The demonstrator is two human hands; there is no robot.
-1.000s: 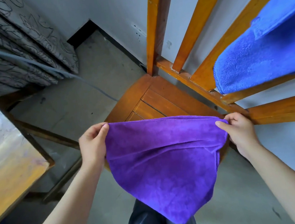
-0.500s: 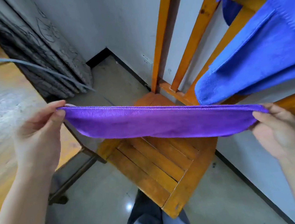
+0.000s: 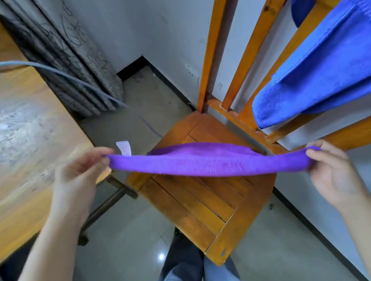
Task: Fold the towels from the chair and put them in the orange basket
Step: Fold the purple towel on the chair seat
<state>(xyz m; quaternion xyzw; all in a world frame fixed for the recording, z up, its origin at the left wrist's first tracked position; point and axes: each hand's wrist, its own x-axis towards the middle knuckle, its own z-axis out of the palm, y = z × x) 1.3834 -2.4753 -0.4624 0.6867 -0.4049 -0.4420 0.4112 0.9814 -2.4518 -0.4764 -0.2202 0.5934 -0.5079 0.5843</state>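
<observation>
A purple towel (image 3: 208,162) is stretched flat and nearly edge-on between my two hands, above the seat of a wooden chair (image 3: 202,206). My left hand (image 3: 79,176) pinches its left corner, where a white label (image 3: 124,148) sticks up. My right hand (image 3: 330,169) pinches the right corner. A blue towel (image 3: 325,69) hangs over the chair's backrest at the upper right. The orange basket is out of view.
A wooden table (image 3: 12,143) fills the left side, with a grey cable (image 3: 59,74) running across it. A patterned grey curtain (image 3: 65,61) hangs behind it. A grey wall runs behind the chair. My legs (image 3: 196,276) stand on the tiled floor below.
The purple towel, hanging down a second ago, now lies raised and level between my hands. My hands have spread wider apart and the view has swung toward the table.
</observation>
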